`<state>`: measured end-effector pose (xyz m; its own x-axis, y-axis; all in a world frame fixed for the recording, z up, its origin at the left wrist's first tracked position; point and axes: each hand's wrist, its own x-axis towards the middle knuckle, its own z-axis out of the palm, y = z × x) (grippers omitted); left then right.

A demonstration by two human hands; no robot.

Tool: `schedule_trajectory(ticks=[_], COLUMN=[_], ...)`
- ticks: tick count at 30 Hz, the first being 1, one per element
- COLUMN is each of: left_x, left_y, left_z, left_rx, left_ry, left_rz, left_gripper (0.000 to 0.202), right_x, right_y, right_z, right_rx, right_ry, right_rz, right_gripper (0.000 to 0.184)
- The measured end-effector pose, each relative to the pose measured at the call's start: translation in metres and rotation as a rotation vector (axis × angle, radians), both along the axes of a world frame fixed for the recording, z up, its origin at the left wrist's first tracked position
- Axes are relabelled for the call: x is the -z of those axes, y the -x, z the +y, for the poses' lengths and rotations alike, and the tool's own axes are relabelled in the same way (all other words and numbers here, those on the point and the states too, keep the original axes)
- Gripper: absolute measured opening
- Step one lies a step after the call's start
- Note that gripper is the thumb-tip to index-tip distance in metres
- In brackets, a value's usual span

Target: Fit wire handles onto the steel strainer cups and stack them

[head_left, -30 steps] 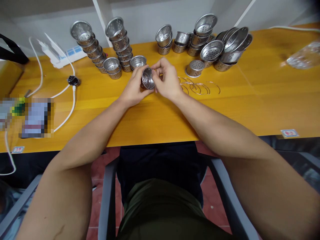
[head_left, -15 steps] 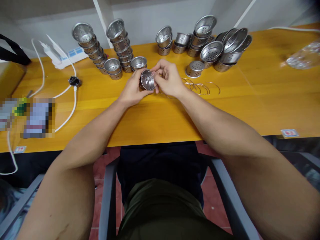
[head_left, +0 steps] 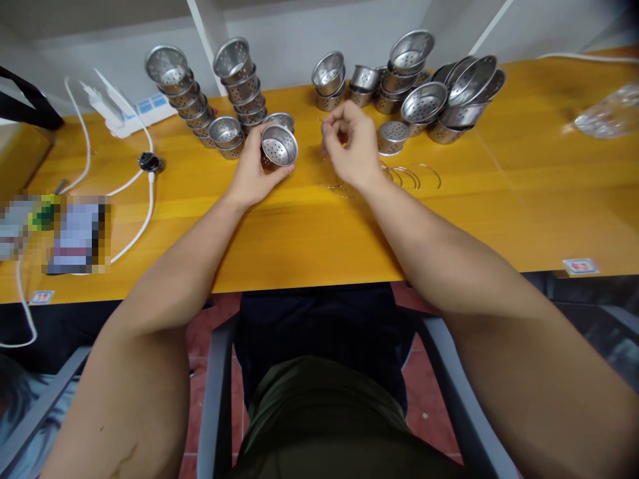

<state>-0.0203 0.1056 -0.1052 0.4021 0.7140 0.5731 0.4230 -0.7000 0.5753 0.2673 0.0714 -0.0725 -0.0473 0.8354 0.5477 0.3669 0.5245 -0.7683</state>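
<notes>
Left hand (head_left: 252,174): fingers wrapped around a perforated metal cup (head_left: 278,146), gripping its side wall
Perforated metal cup: tilted, open mouth facing the camera, held just above the counter (head_left: 319,233), right in front of the short cup stacks (head_left: 225,133)
Right hand (head_left: 352,148): apart from the cup, raised a little over the counter, fingers curled in with the tips pinched together; what they pinch is too thin to tell
Wire rings (head_left: 407,176): lying flat and overlapping, just right of the right hand
Leaning cup stacks (head_left: 184,93): at the far left edge
Loose cup heap (head_left: 429,93): at the far right
Power strip (head_left: 134,110): far left
</notes>
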Motion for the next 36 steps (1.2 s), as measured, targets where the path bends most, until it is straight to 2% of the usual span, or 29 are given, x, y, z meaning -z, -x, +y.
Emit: schedule_trajectory(ticks=[5, 8, 11, 15, 18, 20, 24, 29, 36], left_x=[-0.001, 0.008, 0.014, 0.018, 0.018, 0.017, 0.011, 0.006, 0.004], left_y=[0.003, 0.002, 0.000, -0.001, -0.001, -0.002, -0.002, 0.003, 0.015], left_z=[0.002, 0.003, 0.005, 0.010, 0.013, 0.013, 0.009, 0.009, 0.017], left_rx=[-0.036, -0.036, 0.006, 0.048, 0.076, 0.103, 0.102, 0.027, -0.101], left_ry=[-0.054, 0.011, 0.088, 0.131, 0.115, 0.110, 0.103, 0.038, 0.050], left_rz=[0.025, -0.030, -0.072, -0.073, -0.079, -0.091, -0.099, -0.094, 0.141], left_gripper=[0.111, 0.114, 0.120, 0.121, 0.114, 0.108, 0.105, 0.108, 0.099], right_x=[0.004, 0.012, 0.012, -0.005, -0.017, -0.019, -0.014, -0.001, 0.010], right_y=[-0.033, -0.038, -0.034, -0.020, -0.006, 0.002, 0.007, 0.005, 0.000], right_z=[0.008, 0.011, 0.009, -0.007, -0.024, -0.030, -0.028, -0.016, 0.002], right_rx=[-0.039, -0.100, -0.094, -0.083, -0.179, -0.222, -0.227, -0.258, -0.085], right_ry=[0.039, 0.074, 0.060, -0.012, 0.012, 0.032, 0.041, 0.095, -0.010], right_rz=[-0.362, -0.443, -0.473, -0.433, -0.374, -0.348, -0.303, -0.207, -0.074], right_gripper=[0.041, 0.039, 0.036, 0.025, 0.042, 0.044, 0.041, 0.048, 0.058])
